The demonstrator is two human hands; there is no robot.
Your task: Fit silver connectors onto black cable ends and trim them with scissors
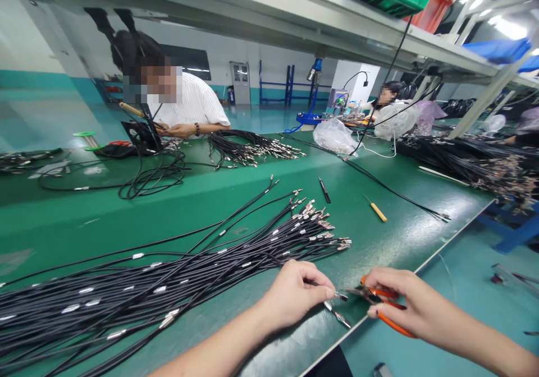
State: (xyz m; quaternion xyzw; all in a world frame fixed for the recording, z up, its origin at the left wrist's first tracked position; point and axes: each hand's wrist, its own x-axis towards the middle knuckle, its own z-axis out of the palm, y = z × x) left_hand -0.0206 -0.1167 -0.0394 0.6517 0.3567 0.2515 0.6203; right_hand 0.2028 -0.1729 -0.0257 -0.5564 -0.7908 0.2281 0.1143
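Near the table's front edge, my left hand (297, 292) pinches a black cable (311, 283) close to its stripped end, which pokes out past the fingertips. Beside it, my right hand (398, 298) is wrapped round the orange handles of cutting pliers (370, 294). The jaws point left at the cable end, with a small gap; whether they touch it I cannot tell. Just below my left fingertips lies another cable end (337, 315) with a metallic tip. A large bundle of black cables (236, 253) with white labels spreads leftward, its bare ends by my left hand.
On the green table (269, 197) lie a black pen-like tool (324, 191) and a yellow-handled awl (378, 211). More cable bundles (252, 146) sit farther back and at right. Across the table a person (197, 99) works with both hands. A shelf (252, 7) hangs overhead.
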